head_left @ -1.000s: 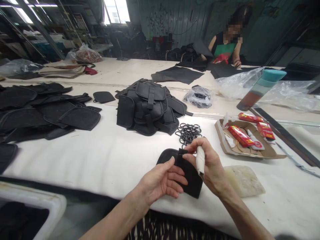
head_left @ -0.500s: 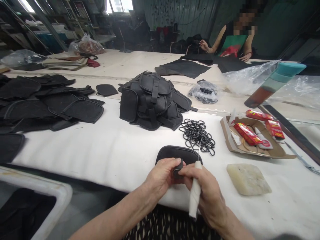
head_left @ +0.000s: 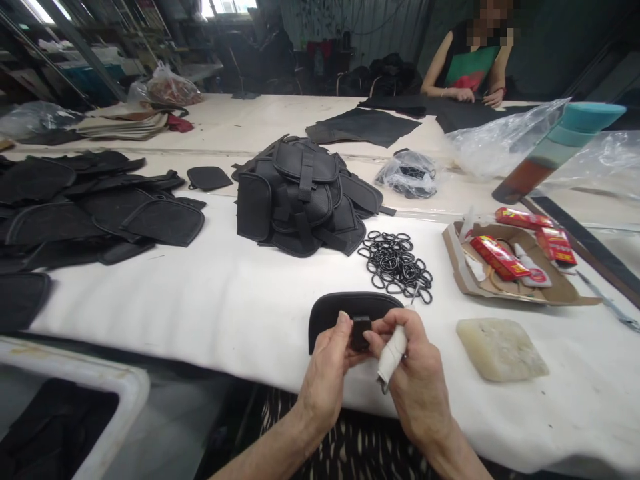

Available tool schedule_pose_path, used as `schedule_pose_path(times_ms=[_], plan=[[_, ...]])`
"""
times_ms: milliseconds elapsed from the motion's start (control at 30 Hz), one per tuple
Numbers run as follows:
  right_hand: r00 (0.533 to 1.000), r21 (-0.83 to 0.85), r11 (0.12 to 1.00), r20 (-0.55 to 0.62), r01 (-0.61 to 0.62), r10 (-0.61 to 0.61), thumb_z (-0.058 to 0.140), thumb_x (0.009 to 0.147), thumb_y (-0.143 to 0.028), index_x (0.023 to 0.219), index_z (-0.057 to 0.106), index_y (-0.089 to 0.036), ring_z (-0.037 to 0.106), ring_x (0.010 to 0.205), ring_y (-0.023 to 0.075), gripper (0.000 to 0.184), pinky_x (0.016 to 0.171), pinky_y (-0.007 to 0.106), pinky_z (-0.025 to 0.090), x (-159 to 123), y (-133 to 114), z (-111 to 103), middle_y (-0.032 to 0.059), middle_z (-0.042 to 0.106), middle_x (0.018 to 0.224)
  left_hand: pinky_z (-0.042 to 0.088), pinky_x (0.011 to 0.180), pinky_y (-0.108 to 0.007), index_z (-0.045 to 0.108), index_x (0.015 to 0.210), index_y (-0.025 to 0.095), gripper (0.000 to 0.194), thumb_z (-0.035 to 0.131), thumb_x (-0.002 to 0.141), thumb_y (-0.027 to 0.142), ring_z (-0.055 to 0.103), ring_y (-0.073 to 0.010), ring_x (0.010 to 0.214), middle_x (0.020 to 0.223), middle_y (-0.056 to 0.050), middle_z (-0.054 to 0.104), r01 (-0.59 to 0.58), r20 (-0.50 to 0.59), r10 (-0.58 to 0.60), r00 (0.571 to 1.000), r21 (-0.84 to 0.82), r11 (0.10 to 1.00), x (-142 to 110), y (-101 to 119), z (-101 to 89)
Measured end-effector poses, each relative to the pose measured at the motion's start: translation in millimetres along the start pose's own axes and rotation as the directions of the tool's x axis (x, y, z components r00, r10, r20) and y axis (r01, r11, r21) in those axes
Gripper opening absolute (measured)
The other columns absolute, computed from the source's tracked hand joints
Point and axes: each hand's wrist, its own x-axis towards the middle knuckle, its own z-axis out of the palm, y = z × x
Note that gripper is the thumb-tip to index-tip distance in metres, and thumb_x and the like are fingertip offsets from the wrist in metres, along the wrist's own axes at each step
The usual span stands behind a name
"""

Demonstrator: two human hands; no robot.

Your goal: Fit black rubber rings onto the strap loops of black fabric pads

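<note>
A black padded piece [head_left: 333,308] with a rounded, piped edge lies at the table's near edge. From it a short black strap [head_left: 361,331] is bent up, pinched between my two hands. My left hand [head_left: 325,370] has its thumb and fingers closed on the strap's left side. My right hand [head_left: 417,370] grips an awl [head_left: 393,359], whose handle is wrapped in white, while its thumb and forefinger touch the strap's right side. The awl's thin metal tip points up and away, toward a heap of black D-rings [head_left: 395,263]. My fingers hide part of the piece.
A pile of black sewn pieces [head_left: 300,193] sits mid-table, with more black pieces [head_left: 100,207] to the left. On the right are a wax-like block [head_left: 501,350], a cardboard tray [head_left: 463,270] with red boxes, and a leaning bottle [head_left: 555,157]. Across the table stands a person [head_left: 467,67].
The strap was raised, then folded between both hands. My left hand went from spread to pinching it. The awl's handle tilted in my right hand. The person opposite brought both hands together.
</note>
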Motion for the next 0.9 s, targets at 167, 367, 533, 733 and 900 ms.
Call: schedule_pose_path(times_ms=[167, 367, 533, 733, 900], plan=[[0.997, 0.046, 0.996, 0.039, -0.071, 0.069, 0.055, 0.082, -0.024, 0.088, 0.045, -0.024, 0.06, 0.064, 0.0134, 0.012, 0.056, 0.023, 0.048, -0.4, -3.7, -3.4, -0.001, 0.061, 0.076, 0.046, 0.068, -0.025, 0.065, 0.071, 0.014, 0.034, 0.061, 0.075, 0.048, 0.06, -0.0183, 0.075, 0.076, -0.006, 0.068, -0.077, 0.03, 0.073, 0.997, 0.161, 0.984, -5.8, -2.1, 0.7], [0.991, 0.063, 0.991, 0.076, -0.115, 0.11, 0.055, 0.082, -0.025, 0.087, 0.044, -0.024, 0.057, 0.062, 0.0122, 0.012, 0.055, 0.022, 0.046, 0.4, -5.8, -5.9, -0.0029, 0.058, 0.074, 0.041, 0.063, -0.022, 0.065, 0.073, 0.015, 0.028, 0.058, 0.078, 0.042, 0.054, -0.0138, 0.068, 0.072, -0.002, 0.065, -0.117, 0.055, 0.107, 0.993, 0.261, 0.958, -6.9, -2.3, 1.2], [0.988, 0.064, 0.99, 0.098, -0.125, 0.118, 0.054, 0.083, -0.025, 0.086, 0.043, -0.024, 0.054, 0.059, 0.0114, 0.011, 0.053, 0.021, 0.045, -0.2, -7.3, -6.9, -0.0039, 0.056, 0.071, 0.038, 0.059, -0.021, 0.062, 0.069, 0.015, 0.031, 0.056, 0.08, 0.043, 0.048, -0.0122, 0.064, 0.067, 0.0, 0.058, -0.111, 0.018, 0.111, 0.994, 0.295, 0.949, -6.8, -8.2, -1.4], [0.99, 0.058, 0.992, 0.096, -0.11, 0.104, 0.054, 0.083, -0.024, 0.085, 0.044, -0.024, 0.055, 0.06, 0.0119, 0.011, 0.053, 0.021, 0.045, 1.0, -7.5, -6.5, -0.0035, 0.057, 0.071, 0.033, 0.053, -0.021, 0.057, 0.062, 0.015, 0.034, 0.055, 0.08, 0.044, 0.04, -0.0101, 0.058, 0.06, 0.002, 0.049, -0.103, -0.025, 0.118, 0.993, 0.337, 0.936, -6.4, -10.6, -0.1], [0.991, 0.015, 0.997, 0.111, -0.071, 0.069, 0.052, 0.085, -0.024, 0.086, 0.044, -0.025, 0.057, 0.058, 0.0121, 0.008, 0.051, 0.021, 0.046, -3.1, -9.0, -10.5, -0.003, 0.059, 0.071, 0.038, 0.055, -0.021, 0.058, 0.063, 0.015, 0.034, 0.054, 0.081, 0.043, 0.047, -0.0109, 0.06, 0.062, 0.002, 0.055, -0.105, -0.005, 0.112, 0.994, 0.314, 0.943, -6.6, -6.4, 0.5]])
